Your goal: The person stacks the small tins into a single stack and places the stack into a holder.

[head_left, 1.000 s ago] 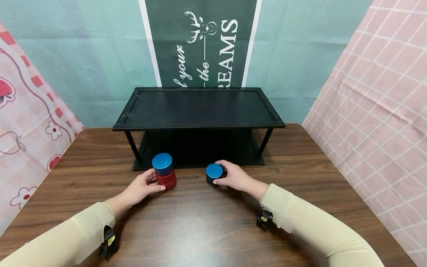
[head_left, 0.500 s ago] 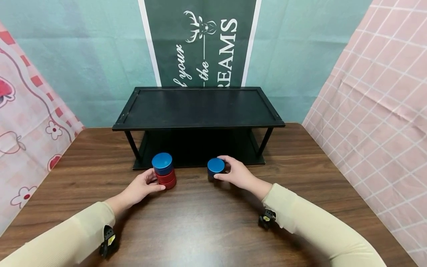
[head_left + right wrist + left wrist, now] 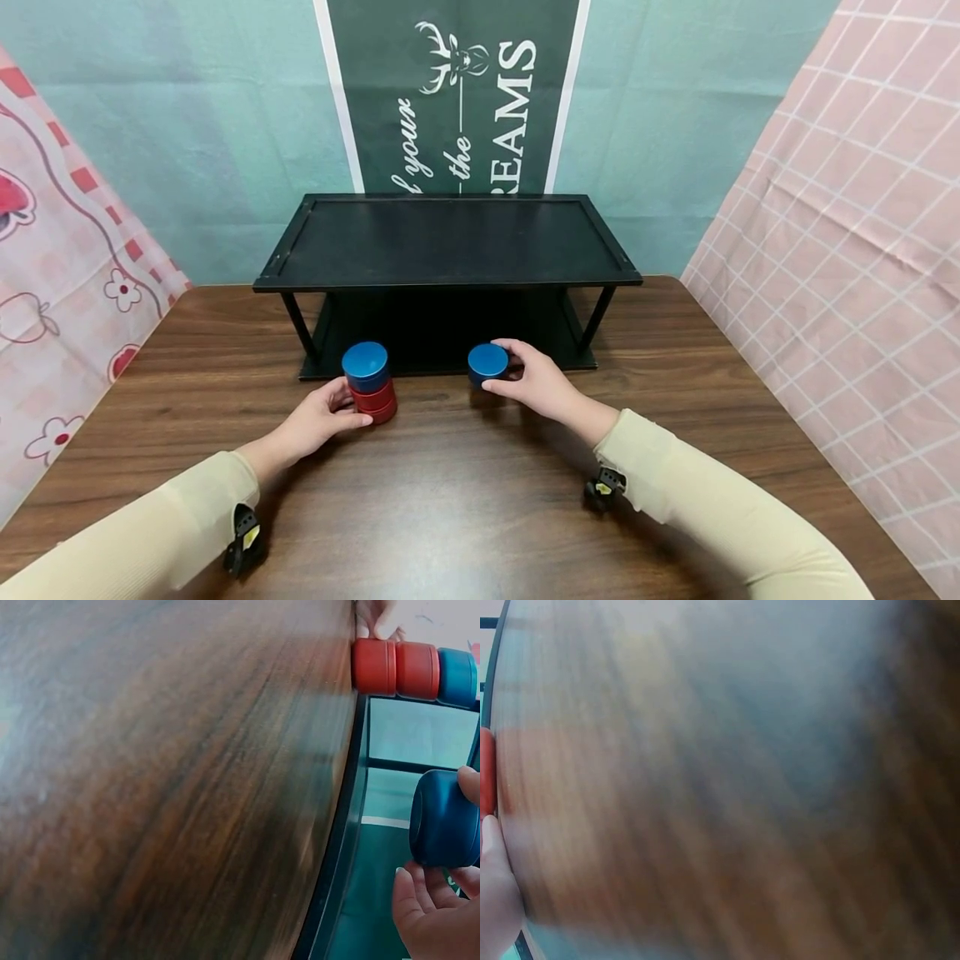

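Observation:
Toward the left of the head view stands a stack of round tins: a blue tin (image 3: 365, 364) on top of two red tins (image 3: 373, 402). My left hand (image 3: 318, 423) grips the red ones, thumb in front and fingers behind. To the right, my right hand (image 3: 538, 385) pinches a second blue tin (image 3: 487, 362) between thumb and fingers. The right wrist view has this blue tin (image 3: 444, 817) off the tabletop, apart from the stack's bottom red tin (image 3: 373, 666). Only a sliver of red tin (image 3: 487, 772) appears in the left wrist view.
Behind the hands stands a black two-tier rack (image 3: 450, 242), its lower shelf close to the stack. All of it rests on a brown wooden table (image 3: 435, 500). Cloths hang at the back and both sides, such as the pink checked cloth (image 3: 847, 208).
My right hand has lifted the blue tin off the table and moved it slightly right and away from me. The left hand and the stack stay where they were.

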Tool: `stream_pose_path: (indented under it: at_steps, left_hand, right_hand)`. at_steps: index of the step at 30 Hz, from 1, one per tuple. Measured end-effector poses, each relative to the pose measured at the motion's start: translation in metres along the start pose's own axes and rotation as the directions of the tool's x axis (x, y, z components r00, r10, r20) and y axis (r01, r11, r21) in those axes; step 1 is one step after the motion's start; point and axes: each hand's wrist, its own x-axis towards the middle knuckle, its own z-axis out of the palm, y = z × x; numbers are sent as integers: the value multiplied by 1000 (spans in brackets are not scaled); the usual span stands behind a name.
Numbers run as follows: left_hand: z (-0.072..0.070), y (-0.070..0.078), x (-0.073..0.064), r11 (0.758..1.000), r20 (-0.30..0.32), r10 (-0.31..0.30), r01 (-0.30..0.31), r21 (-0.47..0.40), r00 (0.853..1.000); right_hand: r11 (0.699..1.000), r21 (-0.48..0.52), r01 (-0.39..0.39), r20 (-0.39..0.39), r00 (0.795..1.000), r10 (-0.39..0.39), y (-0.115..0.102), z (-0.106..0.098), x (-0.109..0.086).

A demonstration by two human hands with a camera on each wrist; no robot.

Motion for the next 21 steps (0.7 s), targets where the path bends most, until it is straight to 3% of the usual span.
stream_pose_path:
  at_steps: [21]
  left_hand:
    - [2, 1, 0, 1000, -3, 0, 0, -7, 1000]
  right_hand:
    - [1000, -3, -7, -29, 1000, 7, -21, -13, 2]
